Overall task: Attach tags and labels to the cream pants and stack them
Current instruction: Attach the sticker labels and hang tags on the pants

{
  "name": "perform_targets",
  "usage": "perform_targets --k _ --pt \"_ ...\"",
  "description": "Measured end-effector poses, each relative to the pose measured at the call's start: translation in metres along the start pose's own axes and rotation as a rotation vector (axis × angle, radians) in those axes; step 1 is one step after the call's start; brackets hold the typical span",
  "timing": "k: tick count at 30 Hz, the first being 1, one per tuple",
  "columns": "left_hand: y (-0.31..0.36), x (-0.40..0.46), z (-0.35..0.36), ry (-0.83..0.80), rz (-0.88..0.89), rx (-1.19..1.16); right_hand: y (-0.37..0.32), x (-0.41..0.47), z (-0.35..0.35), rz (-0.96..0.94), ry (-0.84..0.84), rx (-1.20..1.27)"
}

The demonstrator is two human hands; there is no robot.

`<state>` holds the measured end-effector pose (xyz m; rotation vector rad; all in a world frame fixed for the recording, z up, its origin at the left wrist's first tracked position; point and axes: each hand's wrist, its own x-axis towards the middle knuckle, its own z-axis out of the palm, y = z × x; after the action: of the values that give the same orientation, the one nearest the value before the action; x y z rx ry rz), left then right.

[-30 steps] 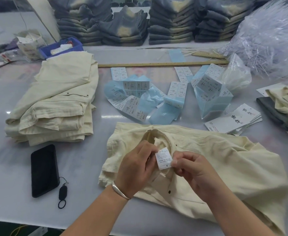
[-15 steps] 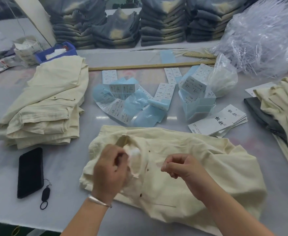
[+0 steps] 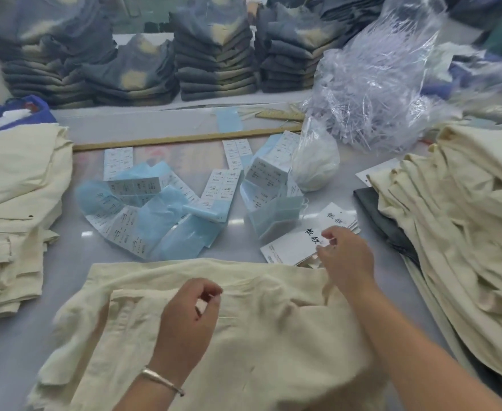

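Note:
A pair of cream pants lies spread on the table in front of me. My left hand hovers just over its waist area, fingers loosely curled, and I see nothing in it. My right hand reaches past the pants' far edge to a fanned pile of white hang tags and pinches the top tag's edge. Blue-backed sheets of size labels lie behind the pants. Folded cream pants are stacked at the left. A loose pile of cream pants sits at the right.
A clear bag of plastic fasteners and a small knotted bag stand behind the tags. A wooden ruler crosses the table. Stacks of dark jeans line the back. A blue bin sits far left.
My right hand left the pants and reached forward-right to the hang tags. My left hand let go of the label area and lifted. The view shifted right, so the phone is out of sight.

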<state>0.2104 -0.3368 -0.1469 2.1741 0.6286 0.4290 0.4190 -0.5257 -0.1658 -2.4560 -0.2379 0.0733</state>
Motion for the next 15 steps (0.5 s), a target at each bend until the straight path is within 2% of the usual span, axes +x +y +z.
perform_targets --k 2,4,7,10,15 --pt "0.009 0.022 0.029 -0.074 0.050 0.042 0.004 0.015 0.013 -0.052 -0.133 -0.127" --pt "0.017 0.049 0.059 -0.131 0.105 0.066 0.005 0.023 0.023 -0.110 -0.179 -0.305" --pt "0.031 0.091 0.101 -0.267 0.162 0.194 0.007 0.026 0.032 -0.066 -0.123 -0.410" --pt "0.038 0.117 0.134 -0.435 0.208 0.423 0.006 0.026 0.033 -0.029 -0.060 -0.444" --pt "0.034 0.123 0.149 -0.373 0.266 0.598 0.010 0.026 0.033 -0.079 -0.012 -0.485"
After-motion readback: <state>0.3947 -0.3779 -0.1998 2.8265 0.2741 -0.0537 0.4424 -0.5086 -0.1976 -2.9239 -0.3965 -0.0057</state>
